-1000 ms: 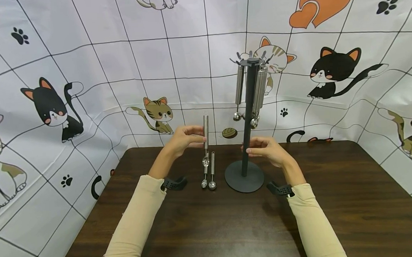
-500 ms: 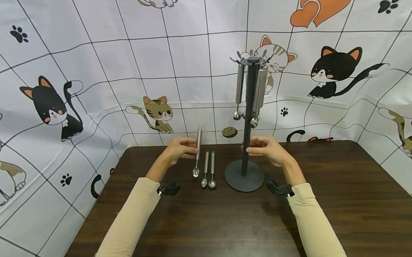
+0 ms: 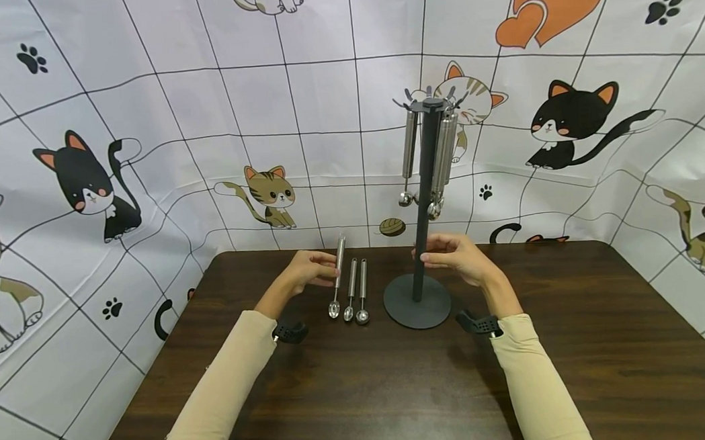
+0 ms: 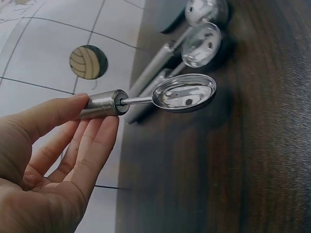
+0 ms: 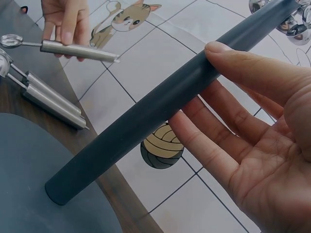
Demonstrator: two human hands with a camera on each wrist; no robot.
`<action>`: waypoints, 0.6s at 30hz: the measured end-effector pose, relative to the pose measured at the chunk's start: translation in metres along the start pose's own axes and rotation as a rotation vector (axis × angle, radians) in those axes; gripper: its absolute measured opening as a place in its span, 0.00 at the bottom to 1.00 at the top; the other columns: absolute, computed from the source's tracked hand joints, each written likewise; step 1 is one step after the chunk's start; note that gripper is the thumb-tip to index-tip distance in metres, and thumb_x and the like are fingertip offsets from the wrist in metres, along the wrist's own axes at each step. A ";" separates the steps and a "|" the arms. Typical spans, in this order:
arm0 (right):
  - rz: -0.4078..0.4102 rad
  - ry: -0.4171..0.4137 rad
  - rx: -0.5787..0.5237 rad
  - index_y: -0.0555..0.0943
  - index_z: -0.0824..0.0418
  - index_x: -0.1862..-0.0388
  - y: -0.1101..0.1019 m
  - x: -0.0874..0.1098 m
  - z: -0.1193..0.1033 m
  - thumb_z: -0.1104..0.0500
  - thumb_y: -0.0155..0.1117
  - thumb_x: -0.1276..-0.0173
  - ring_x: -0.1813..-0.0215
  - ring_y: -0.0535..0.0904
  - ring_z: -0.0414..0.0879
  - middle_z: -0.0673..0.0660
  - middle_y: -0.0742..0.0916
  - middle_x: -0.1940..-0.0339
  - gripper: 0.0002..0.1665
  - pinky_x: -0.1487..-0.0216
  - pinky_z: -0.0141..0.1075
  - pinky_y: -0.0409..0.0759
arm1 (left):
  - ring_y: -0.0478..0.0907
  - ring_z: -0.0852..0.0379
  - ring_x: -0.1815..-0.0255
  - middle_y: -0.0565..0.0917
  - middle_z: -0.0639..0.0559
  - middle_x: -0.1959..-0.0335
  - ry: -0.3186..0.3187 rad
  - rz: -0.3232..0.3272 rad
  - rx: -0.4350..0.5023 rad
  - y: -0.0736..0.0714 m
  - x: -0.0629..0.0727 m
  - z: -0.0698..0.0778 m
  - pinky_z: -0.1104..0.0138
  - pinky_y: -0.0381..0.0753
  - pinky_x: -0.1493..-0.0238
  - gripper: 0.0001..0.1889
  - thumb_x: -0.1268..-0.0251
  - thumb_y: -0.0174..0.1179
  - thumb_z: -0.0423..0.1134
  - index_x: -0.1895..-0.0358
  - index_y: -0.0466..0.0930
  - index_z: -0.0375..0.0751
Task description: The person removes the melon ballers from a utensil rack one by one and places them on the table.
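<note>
My left hand [image 3: 310, 271] pinches the steel handle of an oval melon baller [image 3: 340, 264] between thumb and fingertips. Its handle is raised, and its scoop hangs low over the table; whether it touches the wood I cannot tell. In the left wrist view the oval bowl [image 4: 184, 94] faces the camera. Two more melon ballers, one oval [image 3: 353, 287] and one round [image 3: 363, 293], lie side by side just to its right. My right hand [image 3: 461, 260] grips the dark post [image 5: 136, 121] of an upright hanging stand low down, thumb on one side and fingers on the other.
Several steel utensils [image 3: 445, 150] hang from hooks at the stand's top. The round base [image 3: 419, 320] rests on the brown wooden table [image 3: 363, 394]. Behind the table's far edge hangs a white cat-print sheet [image 3: 321, 101].
My left hand has carried the melon baller left and down, from over the two lying ones to beside them. My right hand stays on the post.
</note>
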State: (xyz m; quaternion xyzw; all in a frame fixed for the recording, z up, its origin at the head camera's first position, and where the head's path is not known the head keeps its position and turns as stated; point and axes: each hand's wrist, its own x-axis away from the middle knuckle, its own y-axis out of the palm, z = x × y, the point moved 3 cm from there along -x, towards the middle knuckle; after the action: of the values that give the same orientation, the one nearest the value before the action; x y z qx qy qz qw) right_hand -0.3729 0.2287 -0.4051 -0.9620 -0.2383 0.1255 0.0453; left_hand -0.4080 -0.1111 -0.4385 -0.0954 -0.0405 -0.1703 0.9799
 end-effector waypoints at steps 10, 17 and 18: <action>0.025 0.018 -0.012 0.82 0.65 0.46 0.002 0.002 -0.001 0.69 0.68 0.31 0.48 0.88 0.44 0.58 0.91 0.50 0.15 0.44 0.38 0.89 | 0.87 0.57 0.62 0.84 0.31 0.46 -0.037 0.039 0.018 0.004 -0.002 -0.013 0.57 0.93 0.52 0.25 0.35 0.65 0.24 0.35 0.74 0.22; 0.011 0.009 0.007 0.77 0.74 0.39 0.001 0.002 -0.002 0.69 0.67 0.30 0.49 0.87 0.43 0.56 0.90 0.49 0.23 0.42 0.43 0.89 | 0.88 0.57 0.63 0.84 0.32 0.47 -0.046 0.047 0.022 0.004 -0.004 -0.019 0.57 0.92 0.51 0.25 0.35 0.65 0.24 0.36 0.74 0.22; 0.007 0.008 0.010 0.75 0.76 0.37 0.001 0.001 -0.002 0.69 0.67 0.30 0.48 0.87 0.44 0.58 0.89 0.48 0.24 0.41 0.43 0.89 | 0.88 0.57 0.63 0.84 0.31 0.47 -0.046 0.048 0.021 0.004 -0.004 -0.020 0.57 0.92 0.51 0.25 0.35 0.65 0.24 0.35 0.74 0.22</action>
State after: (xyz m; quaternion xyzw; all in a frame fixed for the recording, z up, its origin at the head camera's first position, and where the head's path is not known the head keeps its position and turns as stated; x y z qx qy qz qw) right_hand -0.3706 0.2279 -0.4035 -0.9631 -0.2341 0.1231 0.0504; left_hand -0.4092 -0.1104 -0.4590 -0.0897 -0.0625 -0.1440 0.9835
